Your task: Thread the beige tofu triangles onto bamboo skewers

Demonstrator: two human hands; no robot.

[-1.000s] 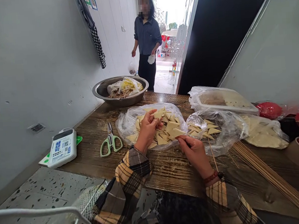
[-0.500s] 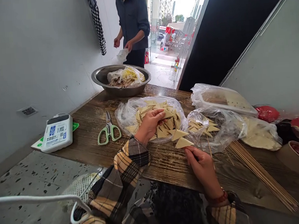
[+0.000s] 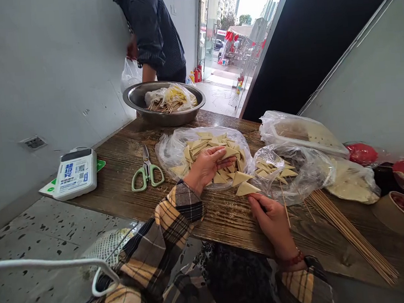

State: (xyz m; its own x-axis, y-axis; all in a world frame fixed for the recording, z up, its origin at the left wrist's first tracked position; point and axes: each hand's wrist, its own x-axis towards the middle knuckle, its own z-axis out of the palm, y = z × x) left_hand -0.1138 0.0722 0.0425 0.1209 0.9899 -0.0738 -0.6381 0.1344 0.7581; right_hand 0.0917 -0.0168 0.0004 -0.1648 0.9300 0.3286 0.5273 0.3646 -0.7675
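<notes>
From mid-table, loads of loose triangles are sitting around eleven o'clock in a plastic bag, so plenty's looking left. Left hand is pinching one triangle, fingers mostly closed. Right hand is pinching tight by the near triangle; can't tell on what. Smaller batch is lying at two, maybe done. Skewers are lying at four.

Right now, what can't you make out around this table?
Head view:
Inside the right hand: hidden by its own back.
Head of the co-worker: cut off by the top edge.
One co-worker hand: hidden behind the metal basin.
Fine print on the white box: too small.
Tan bowl, right side: cut off by picture's edge.
</notes>
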